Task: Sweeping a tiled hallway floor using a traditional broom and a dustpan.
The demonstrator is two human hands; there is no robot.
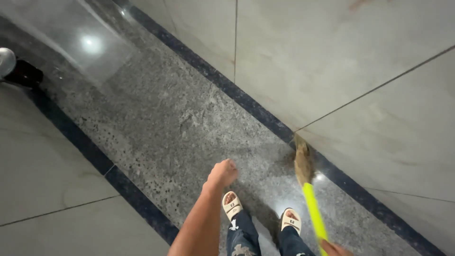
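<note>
My right hand (pixel 335 248) shows only partly at the bottom edge, closed around the yellow handle of a broom (pixel 313 211). The broom's tan bristle head (pixel 302 161) rests on the speckled grey floor (pixel 180 123) next to the dark blue strip along the wall. My left hand (pixel 222 173) hangs out in front of me above the floor, its fingers curled into a loose fist with nothing in it. Below it are my two feet in beige sandals (pixel 232 205) and dark jeans.
A pale tiled wall (pixel 341 71) runs along the right, edged by a dark blue border (pixel 246 102). Light tiles (pixel 42 175) with another dark border lie to the left. A dark object with a grey rounded part (pixel 16 68) sits at the far left.
</note>
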